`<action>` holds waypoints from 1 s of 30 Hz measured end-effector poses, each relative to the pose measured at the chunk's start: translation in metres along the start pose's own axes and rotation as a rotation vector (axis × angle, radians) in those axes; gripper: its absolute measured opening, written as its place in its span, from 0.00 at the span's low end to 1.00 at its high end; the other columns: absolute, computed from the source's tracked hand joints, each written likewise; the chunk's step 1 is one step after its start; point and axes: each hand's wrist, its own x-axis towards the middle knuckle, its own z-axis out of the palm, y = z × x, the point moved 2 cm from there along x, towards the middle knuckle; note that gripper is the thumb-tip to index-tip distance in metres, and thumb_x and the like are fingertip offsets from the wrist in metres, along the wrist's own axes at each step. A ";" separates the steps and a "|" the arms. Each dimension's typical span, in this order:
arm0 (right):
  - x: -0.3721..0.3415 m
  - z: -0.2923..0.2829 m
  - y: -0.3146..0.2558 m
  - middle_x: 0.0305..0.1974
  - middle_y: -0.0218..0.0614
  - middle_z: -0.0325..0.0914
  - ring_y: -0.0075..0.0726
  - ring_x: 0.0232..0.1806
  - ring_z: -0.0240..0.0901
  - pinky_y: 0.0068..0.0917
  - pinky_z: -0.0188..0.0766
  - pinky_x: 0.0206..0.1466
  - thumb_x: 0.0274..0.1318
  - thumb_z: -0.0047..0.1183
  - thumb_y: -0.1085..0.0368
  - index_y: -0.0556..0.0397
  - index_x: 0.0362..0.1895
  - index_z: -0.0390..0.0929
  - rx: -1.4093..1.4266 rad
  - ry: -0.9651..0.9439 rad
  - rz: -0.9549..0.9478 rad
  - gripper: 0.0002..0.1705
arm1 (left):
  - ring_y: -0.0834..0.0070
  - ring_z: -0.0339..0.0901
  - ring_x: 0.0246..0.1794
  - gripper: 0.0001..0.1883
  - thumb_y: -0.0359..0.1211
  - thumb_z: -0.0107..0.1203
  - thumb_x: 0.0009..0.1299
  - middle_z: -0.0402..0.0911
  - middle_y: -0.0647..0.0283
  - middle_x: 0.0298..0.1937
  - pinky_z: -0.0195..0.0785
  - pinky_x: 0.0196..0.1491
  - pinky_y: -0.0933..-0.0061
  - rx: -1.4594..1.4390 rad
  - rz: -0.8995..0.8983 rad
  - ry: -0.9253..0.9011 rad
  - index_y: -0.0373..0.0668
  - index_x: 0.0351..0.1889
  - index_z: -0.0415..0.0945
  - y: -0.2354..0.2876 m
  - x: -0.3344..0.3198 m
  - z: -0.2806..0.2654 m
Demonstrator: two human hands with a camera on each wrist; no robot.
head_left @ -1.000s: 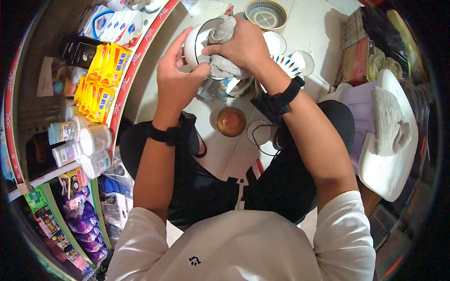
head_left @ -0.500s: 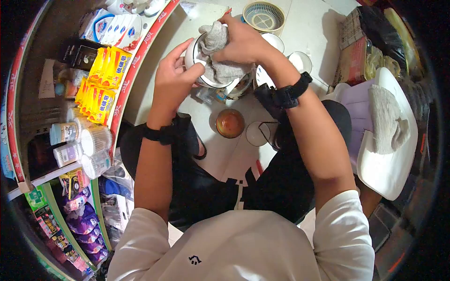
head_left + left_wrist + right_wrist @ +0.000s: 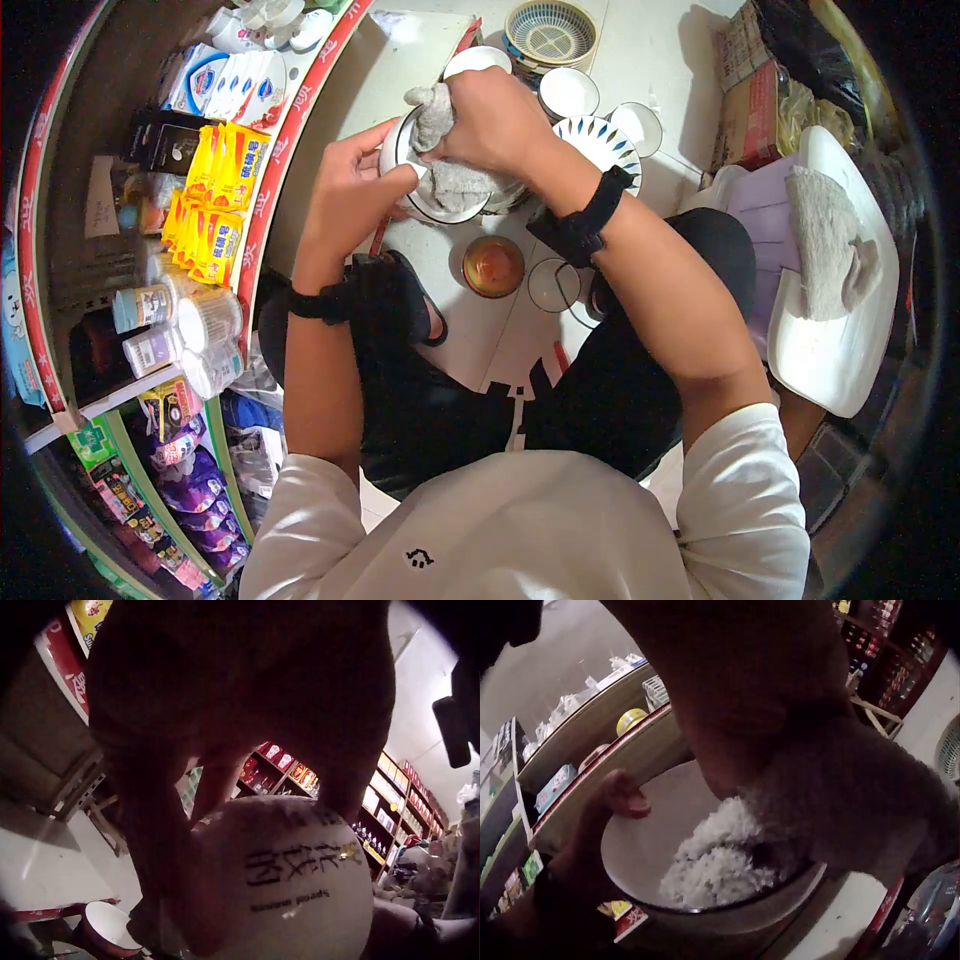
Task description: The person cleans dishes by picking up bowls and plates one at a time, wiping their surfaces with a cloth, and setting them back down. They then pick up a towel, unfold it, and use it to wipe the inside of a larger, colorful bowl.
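Observation:
My left hand [image 3: 345, 195] grips a white bowl [image 3: 396, 150] by its side, thumb at the dark-lined rim and fingers round the outside. In the left wrist view, dark printed characters show on the outer wall of the bowl [image 3: 307, 900]. My right hand [image 3: 497, 120] holds a grey cloth [image 3: 458, 187] bunched inside the bowl, with one end sticking up beside the fingers. From the right wrist, the fluffy cloth [image 3: 716, 862] lies against the inner wall, and the right fingertips are hidden behind it.
On the floor ahead are a round basket [image 3: 550, 35], white bowls [image 3: 568, 95], and a blue-patterned plate [image 3: 600, 145]. Between the feet stand an amber bowl [image 3: 492, 266] and a clear glass dish [image 3: 553, 285]. Shelves [image 3: 270, 190] line the left; a cloth-draped purple-and-white stool [image 3: 785, 225] stands right.
Both hands and the bowl have shifted left and slightly nearer the body. The right hand has moved with the cloth across the bowl's inside. More bowls and the patterned plate now show.

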 end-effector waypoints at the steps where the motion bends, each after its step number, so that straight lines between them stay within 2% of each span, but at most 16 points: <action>1: -0.002 0.002 -0.001 0.35 0.55 0.86 0.59 0.41 0.86 0.48 0.83 0.47 0.37 0.77 0.50 0.58 0.36 0.87 -0.014 0.087 -0.074 0.27 | 0.80 0.84 0.38 0.28 0.26 0.57 0.66 0.86 0.61 0.44 0.81 0.34 0.78 0.033 -0.013 -0.012 0.31 0.67 0.74 0.001 0.001 0.000; 3: -0.004 0.006 -0.005 0.37 0.53 0.86 0.59 0.41 0.86 0.49 0.82 0.46 0.38 0.73 0.53 0.57 0.38 0.86 -0.082 0.128 -0.148 0.24 | 0.80 0.84 0.35 0.26 0.28 0.58 0.67 0.86 0.62 0.41 0.80 0.31 0.79 0.064 -0.027 -0.014 0.32 0.64 0.76 -0.003 0.005 -0.005; 5: -0.006 0.007 -0.009 0.38 0.51 0.86 0.59 0.41 0.86 0.49 0.82 0.45 0.40 0.70 0.56 0.56 0.40 0.85 -0.151 0.172 -0.225 0.22 | 0.80 0.85 0.34 0.23 0.34 0.58 0.67 0.86 0.62 0.37 0.79 0.30 0.79 0.094 -0.116 -0.100 0.34 0.60 0.79 -0.014 0.012 -0.009; 7: -0.006 0.005 -0.008 0.40 0.49 0.86 0.59 0.42 0.85 0.50 0.81 0.45 0.39 0.63 0.61 0.56 0.42 0.83 -0.080 0.226 -0.204 0.21 | 0.79 0.84 0.33 0.23 0.36 0.58 0.67 0.86 0.62 0.37 0.79 0.29 0.79 0.076 -0.113 -0.056 0.35 0.59 0.79 -0.015 0.012 -0.008; 10: -0.001 -0.001 -0.006 0.39 0.50 0.86 0.60 0.42 0.84 0.51 0.81 0.46 0.39 0.62 0.61 0.56 0.40 0.83 0.035 0.365 -0.161 0.20 | 0.79 0.84 0.32 0.25 0.40 0.59 0.67 0.85 0.62 0.37 0.77 0.28 0.79 -0.057 -0.058 0.020 0.36 0.60 0.79 -0.005 0.008 0.001; 14: 0.004 -0.009 -0.004 0.37 0.52 0.85 0.61 0.40 0.84 0.52 0.81 0.46 0.39 0.63 0.61 0.56 0.39 0.83 0.018 0.357 -0.101 0.19 | 0.80 0.83 0.34 0.25 0.39 0.58 0.68 0.85 0.62 0.39 0.78 0.30 0.80 -0.153 -0.044 0.124 0.37 0.62 0.78 0.002 0.005 -0.001; 17: 0.002 -0.022 -0.006 0.34 0.53 0.85 0.63 0.38 0.83 0.51 0.81 0.45 0.39 0.63 0.62 0.56 0.42 0.83 0.050 0.480 -0.239 0.21 | 0.78 0.83 0.34 0.23 0.38 0.56 0.69 0.85 0.61 0.40 0.81 0.32 0.77 -0.173 -0.032 0.089 0.35 0.59 0.78 -0.005 0.009 -0.009; 19: 0.006 -0.035 -0.006 0.33 0.53 0.84 0.65 0.37 0.82 0.50 0.80 0.44 0.40 0.64 0.61 0.54 0.44 0.85 0.136 0.670 -0.305 0.22 | 0.74 0.84 0.40 0.23 0.40 0.54 0.70 0.81 0.61 0.47 0.87 0.39 0.66 -0.291 -0.067 0.073 0.37 0.58 0.76 -0.008 0.009 -0.010; 20: 0.006 -0.043 0.002 0.36 0.48 0.88 0.49 0.37 0.87 0.38 0.81 0.44 0.45 0.67 0.62 0.54 0.45 0.87 0.179 0.618 -0.089 0.20 | 0.74 0.84 0.40 0.23 0.40 0.54 0.70 0.81 0.61 0.47 0.87 0.39 0.66 -0.294 -0.062 0.081 0.37 0.58 0.76 -0.009 0.009 -0.011; 22: 0.008 -0.056 0.014 0.37 0.40 0.89 0.38 0.36 0.86 0.35 0.81 0.43 0.53 0.69 0.64 0.58 0.43 0.87 0.524 0.688 -0.018 0.15 | 0.70 0.85 0.43 0.24 0.38 0.53 0.70 0.79 0.57 0.47 0.89 0.41 0.62 -0.492 -0.074 0.116 0.35 0.61 0.74 -0.004 0.006 -0.008; 23: 0.010 -0.059 0.017 0.37 0.40 0.89 0.38 0.36 0.86 0.35 0.81 0.43 0.53 0.69 0.64 0.58 0.43 0.87 0.527 0.687 -0.027 0.15 | 0.67 0.85 0.47 0.27 0.34 0.53 0.69 0.79 0.55 0.51 0.88 0.41 0.64 -0.528 -0.052 0.133 0.35 0.66 0.69 0.000 0.002 -0.007; 25: 0.014 -0.058 0.027 0.38 0.38 0.88 0.34 0.37 0.85 0.34 0.80 0.42 0.53 0.69 0.67 0.60 0.42 0.87 1.153 0.694 0.268 0.13 | 0.68 0.84 0.47 0.28 0.32 0.54 0.69 0.80 0.54 0.51 0.86 0.42 0.66 -0.515 0.032 0.141 0.34 0.68 0.68 -0.003 0.004 -0.008; 26: 0.015 -0.059 0.029 0.38 0.38 0.88 0.34 0.37 0.85 0.34 0.80 0.42 0.53 0.69 0.67 0.60 0.42 0.87 1.154 0.697 0.261 0.13 | 0.70 0.84 0.46 0.30 0.30 0.55 0.68 0.81 0.54 0.52 0.85 0.43 0.67 -0.504 0.109 0.144 0.33 0.69 0.66 -0.003 0.006 -0.008; 27: 0.012 -0.061 0.026 0.41 0.39 0.88 0.35 0.39 0.85 0.33 0.80 0.44 0.55 0.69 0.68 0.61 0.44 0.86 1.323 0.711 0.274 0.13 | 0.69 0.83 0.49 0.36 0.27 0.57 0.66 0.79 0.54 0.55 0.84 0.42 0.69 -0.475 0.126 0.157 0.34 0.74 0.62 0.000 0.005 -0.010; 28: 0.009 -0.063 0.023 0.44 0.39 0.87 0.35 0.42 0.85 0.32 0.81 0.46 0.57 0.69 0.70 0.62 0.46 0.85 1.493 0.720 0.286 0.14 | 0.69 0.83 0.49 0.36 0.27 0.57 0.66 0.79 0.54 0.55 0.84 0.42 0.69 -0.475 0.130 0.158 0.34 0.74 0.62 0.001 0.005 -0.010; 30: 0.004 -0.066 0.015 0.44 0.40 0.87 0.33 0.42 0.84 0.30 0.80 0.48 0.56 0.70 0.71 0.63 0.47 0.84 1.516 0.726 0.233 0.16 | 0.69 0.83 0.53 0.38 0.25 0.60 0.64 0.79 0.54 0.57 0.83 0.43 0.70 -0.524 0.201 0.184 0.36 0.75 0.61 0.005 0.004 -0.010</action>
